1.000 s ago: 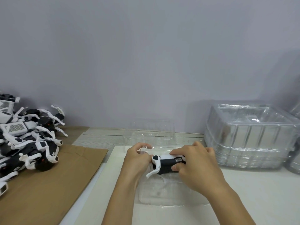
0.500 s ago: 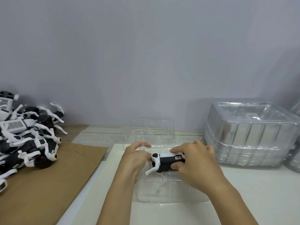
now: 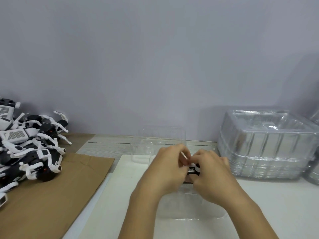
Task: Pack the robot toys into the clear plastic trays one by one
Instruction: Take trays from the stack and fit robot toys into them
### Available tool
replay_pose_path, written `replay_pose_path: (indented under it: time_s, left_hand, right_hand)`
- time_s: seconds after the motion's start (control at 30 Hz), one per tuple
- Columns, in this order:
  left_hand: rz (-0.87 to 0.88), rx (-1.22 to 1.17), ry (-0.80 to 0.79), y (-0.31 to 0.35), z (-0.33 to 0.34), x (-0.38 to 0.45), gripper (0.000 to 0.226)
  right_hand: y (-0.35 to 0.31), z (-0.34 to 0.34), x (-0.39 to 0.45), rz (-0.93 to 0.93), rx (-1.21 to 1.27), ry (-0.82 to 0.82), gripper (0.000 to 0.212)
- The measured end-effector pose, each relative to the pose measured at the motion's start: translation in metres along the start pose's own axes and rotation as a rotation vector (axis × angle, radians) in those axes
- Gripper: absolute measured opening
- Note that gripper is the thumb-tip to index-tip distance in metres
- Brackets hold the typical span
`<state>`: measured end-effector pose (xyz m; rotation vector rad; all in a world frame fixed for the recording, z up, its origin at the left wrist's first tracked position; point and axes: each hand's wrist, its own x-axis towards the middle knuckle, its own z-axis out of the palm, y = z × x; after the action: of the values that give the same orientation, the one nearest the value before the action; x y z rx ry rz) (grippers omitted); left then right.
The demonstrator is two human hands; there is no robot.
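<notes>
A black and white robot toy (image 3: 193,169) sits between both hands over an open clear plastic tray (image 3: 189,211) on the white board. My left hand (image 3: 165,168) and my right hand (image 3: 212,173) curl around the toy from either side and hide most of it. One thin white leg sticks up between the fingers. The tray's hinged lid (image 3: 160,142) stands behind the hands. A pile of robot toys (image 3: 29,149) lies at the far left on brown cardboard.
A tall stack of clear plastic trays (image 3: 265,145) stands at the right against the wall, with more clear trays (image 3: 315,169) at the frame edge. Brown cardboard (image 3: 51,195) covers the left of the table. A white board (image 3: 120,195) lies under the hands.
Both hands have closed in over the toy, so much less of it shows. The toy has shifted slightly right and its white leg now points up between the fingers.
</notes>
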<state>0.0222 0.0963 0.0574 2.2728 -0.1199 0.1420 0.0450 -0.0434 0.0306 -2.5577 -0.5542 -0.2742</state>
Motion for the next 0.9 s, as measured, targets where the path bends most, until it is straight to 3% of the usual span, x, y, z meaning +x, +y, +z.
replay_pose_path:
  time_s: [0.1,0.27,0.4,0.47,0.7,0.9]
  left_hand:
    - [-0.011,0.088,-0.058,0.003,0.01,-0.003,0.035]
    - [-0.008,0.115,-0.065,-0.001,0.01,-0.003,0.032]
    - [-0.004,0.166,-0.079,-0.006,0.013,-0.002,0.035]
    - [-0.007,0.183,-0.08,-0.006,0.015,-0.002,0.037]
    - [0.012,0.209,-0.064,-0.006,0.018,0.0,0.034]
    - [-0.006,0.215,-0.07,-0.005,0.019,-0.001,0.036]
  right_hand:
    - [-0.001,-0.001,0.0,0.011,0.039,0.027,0.023]
    - [0.002,-0.009,0.0,0.034,0.177,-0.032,0.038]
    - [0.025,-0.034,-0.002,0.133,0.338,0.066,0.017]
    - [0.037,-0.042,-0.005,0.193,0.289,0.09,0.021]
    - [0.026,-0.041,-0.005,0.215,0.136,-0.063,0.016]
    - [0.01,-0.04,-0.002,0.199,-0.094,-0.173,0.026]
